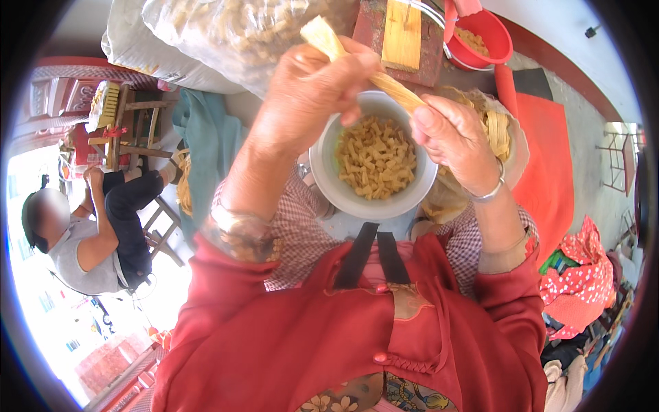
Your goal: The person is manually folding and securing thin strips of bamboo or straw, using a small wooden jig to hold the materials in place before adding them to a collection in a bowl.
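Note:
A long, folded pale-yellow strip [395, 88], which looks like bean curd sheet, stretches between my two hands above a metal basin [322, 177]. My left hand [322, 85] grips it near its wider upper end, which sticks out beyond the fingers. The other end is pinched between the thumb and fingers of my right hand [453, 134]. A silvery bracelet circles my right wrist. Many small knotted yellow pieces [378, 157] lie in the basin, which stands between my knees. Beside my right hand, more flat strips [497, 134] rest in an open sack [519, 149].
A large clear plastic bag [226, 31] of similar pieces stands ahead. Near it are a wooden board [401, 33] and a red bucket [497, 38]. Red sheeting [543, 165] lies at right; teal cloth [203, 123] hangs at left. Another person [98, 242] sits further left.

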The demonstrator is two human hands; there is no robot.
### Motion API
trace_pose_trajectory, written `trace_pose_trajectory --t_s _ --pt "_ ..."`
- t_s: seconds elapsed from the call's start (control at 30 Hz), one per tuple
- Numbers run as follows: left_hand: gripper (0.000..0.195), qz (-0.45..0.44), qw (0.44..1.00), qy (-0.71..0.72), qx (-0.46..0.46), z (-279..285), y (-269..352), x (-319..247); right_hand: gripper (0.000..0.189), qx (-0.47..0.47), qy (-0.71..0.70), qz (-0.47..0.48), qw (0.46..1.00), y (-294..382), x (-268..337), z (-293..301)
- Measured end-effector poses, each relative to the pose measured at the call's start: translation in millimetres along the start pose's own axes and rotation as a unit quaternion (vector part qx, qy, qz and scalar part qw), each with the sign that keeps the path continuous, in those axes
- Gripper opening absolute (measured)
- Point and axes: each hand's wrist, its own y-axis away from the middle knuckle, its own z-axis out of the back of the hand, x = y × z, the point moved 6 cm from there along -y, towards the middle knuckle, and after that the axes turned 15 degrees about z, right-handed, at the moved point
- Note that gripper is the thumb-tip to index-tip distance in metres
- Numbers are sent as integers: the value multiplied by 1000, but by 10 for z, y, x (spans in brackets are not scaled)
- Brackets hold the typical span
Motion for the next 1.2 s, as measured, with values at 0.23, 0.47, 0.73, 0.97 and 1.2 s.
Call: trace_pose_trajectory --t_s 0.23,0.47,0.73,0.97,1.2 --pt "18 -44 998 40 30 87 -223 -283 36 -29 285 185 940 -253 455 282" --pt "20 -111 991 -45 -58 13 -785 -425 39 -148 443 202 861 -658 380 791" --pt "25 -156 878 -336 -303 307 -975 -296 33 -121 492 105 856 -606 -102 981" --pt "27 68 899 -424 89 -33 -402 26 25 -119 259 181 941 -273 221 345" --pt "30 -69 938 -290 178 -188 -150 511 16 -52 283 385 877 8 300 -630"
